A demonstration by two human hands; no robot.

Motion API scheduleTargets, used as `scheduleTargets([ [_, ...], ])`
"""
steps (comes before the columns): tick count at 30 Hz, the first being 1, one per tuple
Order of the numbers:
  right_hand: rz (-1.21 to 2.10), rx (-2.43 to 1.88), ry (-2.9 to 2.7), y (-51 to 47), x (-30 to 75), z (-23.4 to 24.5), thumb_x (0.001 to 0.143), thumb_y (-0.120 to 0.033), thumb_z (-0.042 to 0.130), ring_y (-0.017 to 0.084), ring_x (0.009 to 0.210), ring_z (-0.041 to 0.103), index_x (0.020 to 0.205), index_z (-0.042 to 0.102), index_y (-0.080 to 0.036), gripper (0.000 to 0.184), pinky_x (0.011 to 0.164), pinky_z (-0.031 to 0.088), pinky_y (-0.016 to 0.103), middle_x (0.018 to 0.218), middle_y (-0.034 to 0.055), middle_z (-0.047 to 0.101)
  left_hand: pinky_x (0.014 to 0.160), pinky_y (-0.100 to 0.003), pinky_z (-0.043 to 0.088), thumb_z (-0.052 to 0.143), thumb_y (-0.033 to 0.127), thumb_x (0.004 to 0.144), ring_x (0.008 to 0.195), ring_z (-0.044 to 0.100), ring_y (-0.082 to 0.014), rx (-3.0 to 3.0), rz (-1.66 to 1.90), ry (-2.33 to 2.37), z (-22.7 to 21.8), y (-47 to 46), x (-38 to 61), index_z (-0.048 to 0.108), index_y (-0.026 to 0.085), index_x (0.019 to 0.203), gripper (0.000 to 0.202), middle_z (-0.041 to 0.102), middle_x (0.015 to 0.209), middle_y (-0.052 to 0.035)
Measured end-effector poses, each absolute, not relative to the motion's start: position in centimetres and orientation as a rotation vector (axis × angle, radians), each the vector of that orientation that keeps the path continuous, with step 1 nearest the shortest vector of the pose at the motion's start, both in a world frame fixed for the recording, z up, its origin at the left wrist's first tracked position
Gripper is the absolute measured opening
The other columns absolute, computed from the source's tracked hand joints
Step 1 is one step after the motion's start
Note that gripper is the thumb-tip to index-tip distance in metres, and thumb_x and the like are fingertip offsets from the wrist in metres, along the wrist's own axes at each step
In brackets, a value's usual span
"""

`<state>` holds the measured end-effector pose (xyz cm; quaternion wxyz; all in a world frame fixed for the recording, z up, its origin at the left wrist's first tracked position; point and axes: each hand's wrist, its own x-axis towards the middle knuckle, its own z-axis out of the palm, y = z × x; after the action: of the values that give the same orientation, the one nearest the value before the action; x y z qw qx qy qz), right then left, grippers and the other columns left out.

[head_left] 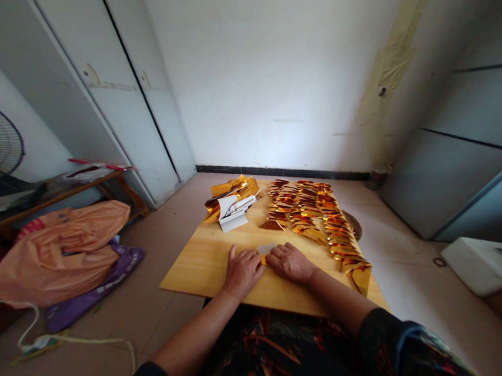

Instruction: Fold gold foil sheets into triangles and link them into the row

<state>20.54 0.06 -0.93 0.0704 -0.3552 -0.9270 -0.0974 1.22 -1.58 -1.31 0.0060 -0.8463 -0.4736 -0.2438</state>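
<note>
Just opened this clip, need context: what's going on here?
A person is at a wooden table, with the fingers of the left hand and right hand on a small white-and-gold sheet near the front edge. Whether they pinch or press it is hard to tell. Beyond the hands, toward the right, shiny gold pieces lie in overlapping rows; toward the left is a loose pile of gold sheets and white paper.

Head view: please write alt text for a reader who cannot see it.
A person's left hand and right hand touch a small gold and white sheet on a wooden table. On the right lie rows of shiny gold pieces; at the back left, a gold and white pile.
</note>
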Motion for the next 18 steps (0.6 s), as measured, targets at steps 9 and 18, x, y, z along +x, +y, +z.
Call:
scheduleTargets([
  [9,-0.119,-1.137,-2.61,0.7,21.1,-1.6,0.093,-0.022,0.048,0.017,0.084,0.048,0.084,0.062,-0.02,0.017,0.076,0.028,0.031,0.085,0.0039,0.062,0.106,-0.052,0.018,0.057,0.024,0.083,0.091,0.062,-0.019,-2.647,-0.758,-1.449,-1.5,-1.2,1.0,0.062,0.021,0.078,0.008,0.07,0.097,-0.0021],
  [18,0.06,-1.16,-2.493,0.5,21.6,-2.4,0.091,-0.017,0.048,0.017,0.084,0.05,0.087,0.062,-0.019,0.015,0.074,0.029,0.028,0.086,0.004,0.064,0.107,-0.055,0.017,0.055,0.023,0.083,0.101,0.059,-0.0208,-2.679,-0.726,-1.379,-1.6,-1.4,0.3,0.062,0.026,0.094,0.014,0.066,0.108,-0.0016],
])
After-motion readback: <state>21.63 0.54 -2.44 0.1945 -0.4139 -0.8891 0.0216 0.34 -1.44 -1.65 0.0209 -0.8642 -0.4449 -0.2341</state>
